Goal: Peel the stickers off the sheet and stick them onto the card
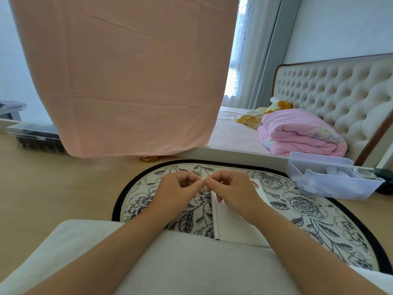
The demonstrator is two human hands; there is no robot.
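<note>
Viewpoint: looking down over 2 bare forearms at a pale wooden table [42, 188]
Left hand [180, 188]: at 10 o'clock of the mat's centre, fingers curled, thumb and forefinger closed in a pinch
Right hand [231, 188]: at 12 o'clock of the mat's centre, fingers curled the same way, fingertips touching those of the left hand
Sticker piece [202, 189]: a small pinkish scrap where the 2 pinches meet, mostly hidden by the fingers
White paper [229, 224]: lies on the mat under the right hand, its left edge curled up; I cannot tell whether it is card or sheet
Red sticker [255, 185]: on the paper's far corner, at 1 o'clock of the right hand
Round floral mat [297, 209]: black rim, beneath both hands
White towel [191, 262]: at 6 o'clock, covering the near edges of mat and paper
Pink cloth [127, 71]: hangs at 12 o'clock, blocking the view behind the table
Gold lid [149, 158]: just under the cloth's hem
Clear bin [331, 179]: at 3 o'clock, touching the mat's rim
Clear box [36, 139]: at 9 o'clock, dark contents
Bed: at 2 o'clock, with folded pink quilt [297, 133] and tufted headboard [340, 92]
</note>
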